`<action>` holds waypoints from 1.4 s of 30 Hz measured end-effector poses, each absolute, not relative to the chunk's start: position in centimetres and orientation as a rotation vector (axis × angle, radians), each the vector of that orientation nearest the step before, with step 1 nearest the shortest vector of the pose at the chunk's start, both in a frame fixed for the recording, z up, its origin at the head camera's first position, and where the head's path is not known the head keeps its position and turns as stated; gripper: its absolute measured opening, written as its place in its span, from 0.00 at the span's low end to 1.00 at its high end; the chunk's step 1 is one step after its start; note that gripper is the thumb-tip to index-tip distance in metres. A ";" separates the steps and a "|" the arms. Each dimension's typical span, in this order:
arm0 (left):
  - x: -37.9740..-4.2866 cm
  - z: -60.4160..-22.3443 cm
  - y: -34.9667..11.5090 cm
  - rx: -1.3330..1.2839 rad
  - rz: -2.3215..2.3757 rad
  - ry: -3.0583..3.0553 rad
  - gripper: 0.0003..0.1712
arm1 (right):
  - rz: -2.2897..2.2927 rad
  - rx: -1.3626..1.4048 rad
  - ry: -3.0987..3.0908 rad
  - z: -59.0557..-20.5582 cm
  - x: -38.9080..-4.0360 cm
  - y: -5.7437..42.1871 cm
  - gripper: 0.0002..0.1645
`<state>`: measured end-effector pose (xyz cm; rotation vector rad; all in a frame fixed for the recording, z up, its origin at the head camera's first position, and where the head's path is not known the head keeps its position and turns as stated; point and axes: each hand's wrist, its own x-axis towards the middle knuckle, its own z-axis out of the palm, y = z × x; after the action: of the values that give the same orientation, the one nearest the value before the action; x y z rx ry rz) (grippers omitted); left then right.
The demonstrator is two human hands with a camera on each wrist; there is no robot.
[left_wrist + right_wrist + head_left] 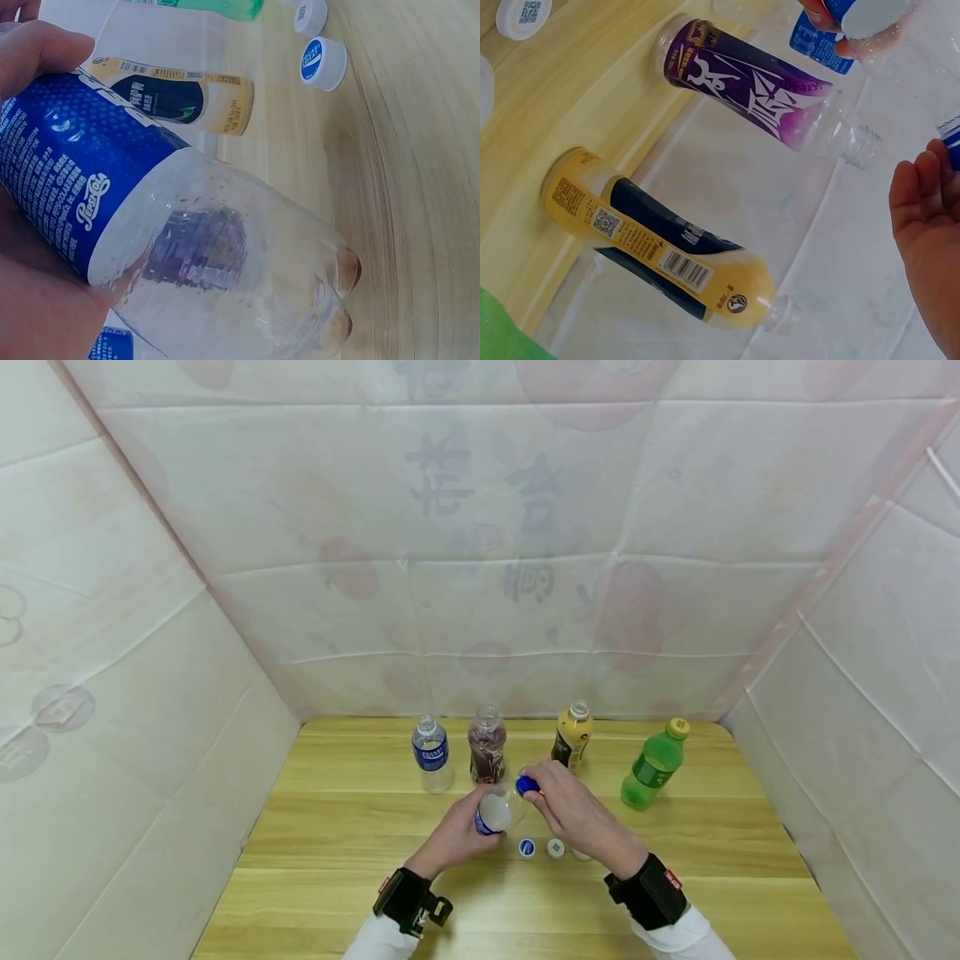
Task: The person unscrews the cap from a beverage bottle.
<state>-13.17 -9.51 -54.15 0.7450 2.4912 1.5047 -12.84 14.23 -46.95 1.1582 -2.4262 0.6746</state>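
Observation:
My left hand (459, 835) grips a clear, tilted Pepsi bottle (225, 240) around its blue label, with droplets on the inside wall and a trace of brown in the base. In the head view the neck of the bottle points toward my right hand (566, 802). There, a blue cap (527, 785) is pinched between the right thumb and fingers, right at the bottle's mouth. The right wrist view shows the curled right fingers (930, 202) on that ridged cap, which is cut off by the frame edge.
Along the back stand an uncapped clear bottle with blue label (431, 756), a purple-label bottle (487, 747), a yellow bottle (572, 735) and a green bottle (654, 768) with a yellow cap. Loose caps lie near me, including a blue-and-white cap (527, 847) and a white cap (556, 848).

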 end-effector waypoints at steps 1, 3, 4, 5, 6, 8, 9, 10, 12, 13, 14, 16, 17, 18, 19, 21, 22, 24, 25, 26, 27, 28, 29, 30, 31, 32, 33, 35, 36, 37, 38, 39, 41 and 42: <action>-13.2 -54.2 -9.5 0.744 1.505 2.492 0.37 | 0.673 1.159 -2.431 -47.0 -12.8 14.3 0.23; -13.2 -54.2 -9.5 0.745 1.504 2.501 0.37 | 0.674 1.163 -2.434 -47.0 -12.8 14.3 0.21; -13.1 -54.2 -9.5 0.745 1.504 2.507 0.37 | 0.674 1.164 -2.436 -47.0 -12.8 14.4 0.20; -13.1 -54.2 -9.5 0.745 1.503 2.515 0.37 | 0.673 1.165 -2.439 -47.0 -12.8 14.4 0.20; -13.1 -54.2 -9.5 0.744 1.505 2.521 0.37 | 0.673 1.165 -2.444 -47.0 -12.8 14.5 0.19; -13.1 -54.3 -9.5 0.743 1.501 2.539 0.37 | 0.675 1.169 -2.455 -47.0 -12.8 14.6 0.18; -13.1 -54.3 -9.5 0.739 1.500 2.546 0.37 | 0.676 1.171 -2.460 -47.0 -12.8 14.6 0.18; -13.1 -54.3 -9.5 0.736 1.498 2.553 0.37 | 0.677 1.173 -2.468 -46.9 -12.8 14.6 0.18; -13.0 -54.3 -9.5 0.730 1.496 2.563 0.37 | 0.682 1.184 -2.474 -46.9 -12.8 14.6 0.17; -13.0 -54.4 -9.6 0.727 1.492 2.569 0.37 | 0.686 1.189 -2.476 -46.9 -12.8 14.6 0.17; -13.1 -54.4 -9.6 0.725 1.489 2.575 0.37 | 0.690 1.194 -2.475 -46.9 -12.8 14.6 0.17; -13.1 -54.5 -9.6 0.723 1.487 2.582 0.37 | 0.699 1.201 -2.476 -46.9 -12.7 14.6 0.16; -13.1 -54.6 -9.6 0.722 1.486 2.584 0.37 | 0.703 1.203 -2.476 -46.9 -12.7 14.6 0.16; -13.1 -54.6 -9.6 0.721 1.485 2.587 0.37 | 0.705 1.203 -2.476 -46.9 -12.7 14.6 0.16; -13.1 -54.6 -9.6 0.720 1.484 2.588 0.37 | 0.707 1.204 -2.476 -46.9 -12.7 14.6 0.16; -13.1 -54.7 -9.6 0.716 1.491 2.585 0.38 | 0.717 1.204 -2.479 -46.9 -12.6 14.7 0.16; -13.1 -54.8 -9.6 0.714 1.493 2.585 0.38 | 0.722 1.202 -2.480 -46.9 -12.6 14.7 0.17; -13.1 -54.9 -9.5 0.706 1.492 2.589 0.38 | 0.740 1.196 -2.481 -47.0 -12.6 14.7 0.22; -13.1 -54.9 -9.5 0.705 1.486 2.598 0.38 | 0.749 1.186 -2.485 -47.1 -12.5 14.7 0.27; -13.1 -54.9 -9.5 0.706 1.482 2.609 0.39 | 0.767 1.174 -2.493 -47.1 -12.4 14.7 0.32; -13.1 -55.0 -9.4 0.705 1.472 2.625 0.39 | 0.784 1.155 -2.505 -47.3 -12.4 14.7 0.38; -13.1 -55.1 -9.3 0.705 1.455 2.651 0.39 | 0.806 1.129 -2.521 -47.4 -12.3 14.7 0.43; -13.1 -55.1 -9.3 0.703 1.439 2.676 0.40 | 0.829 1.094 -2.537 -47.6 -12.2 14.7 0.49; -13.1 -55.1 -9.2 0.700 1.424 2.701 0.40 | 0.844 1.052 -2.555 -47.7 -12.2 14.7 0.52; -13.1 -55.2 -9.1 0.699 1.407 2.730 0.40 | 0.854 1.000 -2.575 -47.9 -12.1 14.6 0.54; -13.0 -55.2 -9.0 0.696 1.391 2.759 0.40 | 0.862 0.946 -2.591 -48.0 -12.0 14.5 0.54; -13.0 -55.2 -8.9 0.691 1.372 2.787 0.40 | 0.858 0.890 -2.603 -48.2 -12.0 14.5 0.52; -12.9 -55.2 -8.8 0.675 1.349 2.828 0.41 | 0.822 0.794 -2.601 -48.5 -12.0 14.2 0.44; -12.8 -55.3 -8.7 0.670 1.339 2.846 0.41 | 0.801 0.756 -2.592 -48.6 -12.0 14.1 0.39; -12.8 -55.3 -8.7 0.671 1.327 2.865 0.41 | 0.782 0.727 -2.579 -48.6 -12.0 14.0 0.35; -12.7 -55.3 -8.6 0.668 1.317 2.881 0.41 | 0.768 0.710 -2.558 -48.7 -12.0 13.9 0.31; -12.7 -55.3 -8.6 0.670 1.307 2.896 0.42 | 0.760 0.702 -2.536 -48.8 -12.1 13.8 0.28; -12.6 -55.2 -8.5 0.675 1.298 2.917 0.42 | 0.759 0.702 -2.487 -48.9 -12.1 13.7 0.25; -12.6 -55.2 -8.4 0.677 1.289 2.928 0.42 | 0.762 0.708 -2.467 -48.9 -12.1 13.7 0.25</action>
<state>-12.56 -8.42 -55.22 0.6768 2.9281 1.2888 -12.14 13.65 -48.93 0.7080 -2.4672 0.7619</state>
